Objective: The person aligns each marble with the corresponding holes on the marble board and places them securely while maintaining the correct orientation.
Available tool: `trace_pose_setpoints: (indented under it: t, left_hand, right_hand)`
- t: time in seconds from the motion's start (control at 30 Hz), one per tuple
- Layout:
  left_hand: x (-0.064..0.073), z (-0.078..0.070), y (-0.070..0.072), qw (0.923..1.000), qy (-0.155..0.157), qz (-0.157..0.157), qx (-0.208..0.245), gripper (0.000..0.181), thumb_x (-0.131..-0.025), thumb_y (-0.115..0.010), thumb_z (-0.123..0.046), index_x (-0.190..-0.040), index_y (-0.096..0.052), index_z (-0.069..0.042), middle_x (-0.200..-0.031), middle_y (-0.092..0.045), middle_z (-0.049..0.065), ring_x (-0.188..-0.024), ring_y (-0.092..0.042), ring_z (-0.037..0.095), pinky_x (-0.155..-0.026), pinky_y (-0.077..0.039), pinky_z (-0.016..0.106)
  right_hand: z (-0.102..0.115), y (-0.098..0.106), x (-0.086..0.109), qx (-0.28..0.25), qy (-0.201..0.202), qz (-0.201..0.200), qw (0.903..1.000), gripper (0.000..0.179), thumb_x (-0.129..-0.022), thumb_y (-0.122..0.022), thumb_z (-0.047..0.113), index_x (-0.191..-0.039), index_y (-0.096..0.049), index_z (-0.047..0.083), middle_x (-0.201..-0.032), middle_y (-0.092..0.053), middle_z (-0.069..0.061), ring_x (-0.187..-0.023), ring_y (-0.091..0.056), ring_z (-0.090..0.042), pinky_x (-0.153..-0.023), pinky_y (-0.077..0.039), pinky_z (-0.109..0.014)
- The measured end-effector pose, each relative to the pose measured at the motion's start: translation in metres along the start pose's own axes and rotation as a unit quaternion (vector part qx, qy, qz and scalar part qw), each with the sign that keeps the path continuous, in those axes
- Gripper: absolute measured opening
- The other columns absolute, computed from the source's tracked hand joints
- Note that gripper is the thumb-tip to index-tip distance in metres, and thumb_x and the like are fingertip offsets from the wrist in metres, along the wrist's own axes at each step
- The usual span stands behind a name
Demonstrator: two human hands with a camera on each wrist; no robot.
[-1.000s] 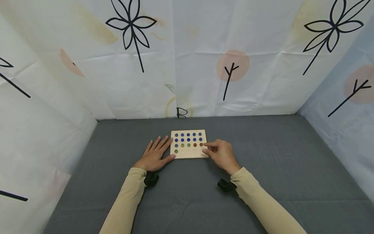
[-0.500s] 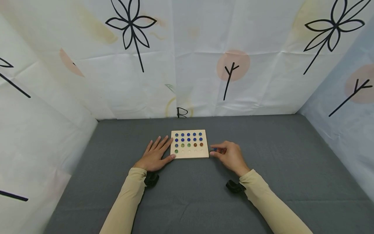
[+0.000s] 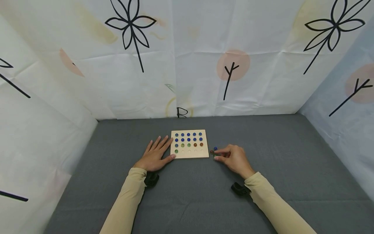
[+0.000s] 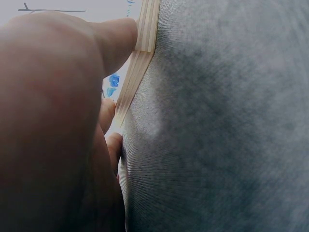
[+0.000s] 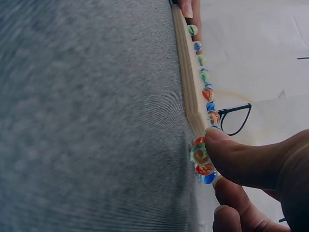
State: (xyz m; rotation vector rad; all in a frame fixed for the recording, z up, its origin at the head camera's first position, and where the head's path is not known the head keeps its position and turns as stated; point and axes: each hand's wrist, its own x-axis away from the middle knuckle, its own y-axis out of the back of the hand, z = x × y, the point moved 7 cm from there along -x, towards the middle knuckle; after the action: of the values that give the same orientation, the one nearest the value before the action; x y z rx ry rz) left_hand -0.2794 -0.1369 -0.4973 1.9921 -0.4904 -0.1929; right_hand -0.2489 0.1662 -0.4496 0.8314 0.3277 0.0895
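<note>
Right hand (image 3: pixel 236 159) at the loose marbles (image 3: pixel 212 152), it seems for picking one.
Its thumb and first finger stand narrow around the green marble (image 3: pixel 215 155), at the board's (image 3: pixel 187 156) 4 o'clock; if they pinch it, I cannot tell. The next move likely calls for a firm pinch, then a bare hole (image 3: pixel 189 151). Left hand (image 3: pixel 155 157), fingers wide, touches the board at 8 o'clock. Grey cloth (image 3: pixel 187 201) lies below; a printed white wall (image 3: pixel 201 84) stands at 12.

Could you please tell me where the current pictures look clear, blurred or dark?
Head view: bright, with the pale rectangular wooden board and its round coloured glassy marbles distinguishable though small; left wrist view: the person's bare left hand darkens toward the bottom, and the grey woven cloth is blurred at right; right wrist view: the cloth is blurred at left.
</note>
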Motion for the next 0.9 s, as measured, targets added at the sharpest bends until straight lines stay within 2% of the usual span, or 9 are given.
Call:
trace_pose_setpoints:
  t: [0.23,0.47,0.7,0.9]
  left_hand:
    - [0.0011,-0.0020,0.0008,1.0000,-0.001,-0.001,-0.001,0.077,-0.104,-0.048,-0.056,-0.165,-0.018,-0.020,-0.170,-0.013,0.006,-0.156,0.000,0.031,-0.124,0.008,0.052]
    - [0.0032,-0.0072,0.0054,0.9998,-0.016,-0.010,0.006,0.077,-0.103,-0.051,-0.053,-0.164,-0.024,-0.014,-0.168,-0.018,0.013,-0.155,-0.005,0.038,-0.123,0.003,0.059]
    - [0.0021,-0.0042,0.0022,1.0000,-0.004,0.000,0.000,0.077,-0.104,-0.049,-0.055,-0.165,-0.019,-0.018,-0.170,-0.014,0.008,-0.156,-0.001,0.033,-0.124,0.007,0.053]
    - [0.0026,-0.0077,0.0060,1.0000,-0.001,0.005,-0.008,0.077,-0.103,-0.052,-0.053,-0.164,-0.021,-0.017,-0.169,-0.015,0.010,-0.156,-0.003,0.035,-0.124,0.004,0.056]
  right_hand:
    - [-0.0038,-0.0036,0.0013,-0.003,-0.015,0.020,0.9997,0.020,-0.081,-0.087,0.014,-0.100,-0.083,0.009,-0.072,-0.060,0.005,-0.059,-0.050,-0.009,-0.050,-0.042,-0.026]
    - [-0.0071,-0.0066,0.0005,-0.001,-0.022,0.030,0.9993,0.019,-0.081,-0.087,0.013,-0.099,-0.083,0.008,-0.071,-0.061,0.005,-0.058,-0.051,-0.009,-0.050,-0.043,-0.025]
    - [-0.0100,-0.0090,0.0003,-0.003,-0.036,0.040,0.9985,0.019,-0.083,-0.086,0.016,-0.100,-0.083,0.007,-0.071,-0.062,0.004,-0.059,-0.052,-0.009,-0.050,-0.043,-0.026]
    - [-0.0103,-0.0096,-0.0004,-0.004,-0.039,0.040,0.9984,0.019,-0.083,-0.086,0.015,-0.100,-0.083,0.007,-0.071,-0.062,0.003,-0.058,-0.052,-0.010,-0.050,-0.044,-0.026]
